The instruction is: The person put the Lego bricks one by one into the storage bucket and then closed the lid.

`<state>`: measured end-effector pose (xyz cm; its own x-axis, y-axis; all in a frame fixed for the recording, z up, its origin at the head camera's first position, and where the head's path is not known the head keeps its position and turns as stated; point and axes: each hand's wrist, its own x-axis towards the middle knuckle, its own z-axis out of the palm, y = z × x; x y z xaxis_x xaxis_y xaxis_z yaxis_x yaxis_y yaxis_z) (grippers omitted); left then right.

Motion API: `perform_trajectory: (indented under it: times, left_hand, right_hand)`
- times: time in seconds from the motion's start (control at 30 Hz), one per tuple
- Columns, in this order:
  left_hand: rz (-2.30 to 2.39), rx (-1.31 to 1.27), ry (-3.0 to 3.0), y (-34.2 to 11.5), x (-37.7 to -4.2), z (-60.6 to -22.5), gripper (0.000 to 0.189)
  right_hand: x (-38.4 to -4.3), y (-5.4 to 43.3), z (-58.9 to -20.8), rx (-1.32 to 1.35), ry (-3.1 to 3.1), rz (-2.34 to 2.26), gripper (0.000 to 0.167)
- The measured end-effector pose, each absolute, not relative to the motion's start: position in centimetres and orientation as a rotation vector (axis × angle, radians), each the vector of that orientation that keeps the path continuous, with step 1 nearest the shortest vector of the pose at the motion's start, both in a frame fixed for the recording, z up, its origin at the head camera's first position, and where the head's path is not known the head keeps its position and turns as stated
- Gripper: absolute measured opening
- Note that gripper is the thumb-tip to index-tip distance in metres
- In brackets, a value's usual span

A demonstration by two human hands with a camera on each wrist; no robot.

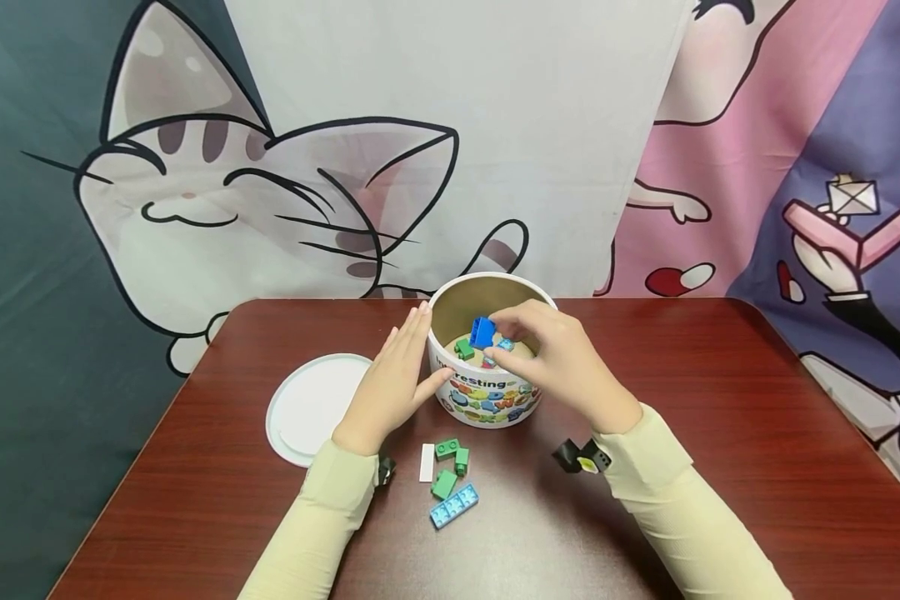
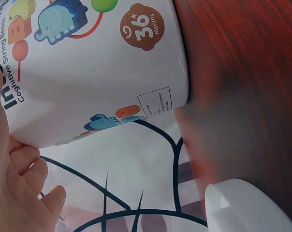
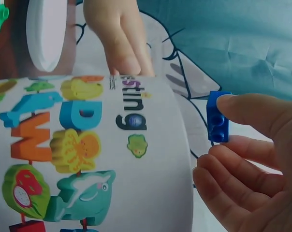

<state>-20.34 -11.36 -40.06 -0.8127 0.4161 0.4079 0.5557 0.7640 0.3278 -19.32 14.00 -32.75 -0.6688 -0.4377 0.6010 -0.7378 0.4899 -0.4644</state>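
Blue studded toy brick (image 1: 482, 332) | at the tips of the right hand (image 1: 564, 360), above the mouth of the printed tub (image 1: 486, 400) | pinched by thumb and fingers, perhaps so it clears the rim | left hand (image 1: 392, 383): straight-fingered against tub, likely steadying it

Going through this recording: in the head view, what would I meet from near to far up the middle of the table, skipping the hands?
Light blue brick, nearest green brick, white tub, cat-print backdrop.
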Motion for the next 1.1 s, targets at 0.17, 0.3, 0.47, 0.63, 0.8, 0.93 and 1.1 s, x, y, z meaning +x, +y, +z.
perform_trajectory:
  times: [0.17,0.3,0.47,0.63,0.8,0.93,1.1]
  left_hand:
    - [-0.644,-0.746,-2.651,-11.4,-20.3,-40.1,0.087]
    - [-0.645,-0.746,-2.654,-11.5,-20.4,-40.2,0.087]
    - [-0.653,-0.746,-2.664,-11.6,-20.3,-40.2,0.087]
    - [-0.655,-0.747,-2.669,-11.6,-20.4,-40.3,0.086]
    - [-0.65,-0.756,-2.652,-11.7,-20.4,-40.3,0.086]
    - [-0.654,-0.758,-2.654,-11.6,-20.4,-40.3,0.087]
    - [-0.649,-0.76,-2.653,-11.6,-20.4,-40.2,0.086]
  right_hand:
    - [-20.4,13.4,-32.6,0.948,-2.421,1.023,0.034]
    - [-21.3,13.0,-32.4,0.902,-2.517,1.019,0.035]
    - [-22.4,12.2,-32.1,0.866,-2.627,1.009,0.034]
    - [-23.7,11.3,-32.2,0.891,-2.752,0.916,0.029]
    - [-24.4,10.4,-32.5,0.931,-2.901,0.797,0.026]
    - [-24.5,10.1,-32.7,0.915,-2.906,0.772,0.025]
    - [-24.0,10.6,-32.4,0.891,-2.785,0.837,0.021]
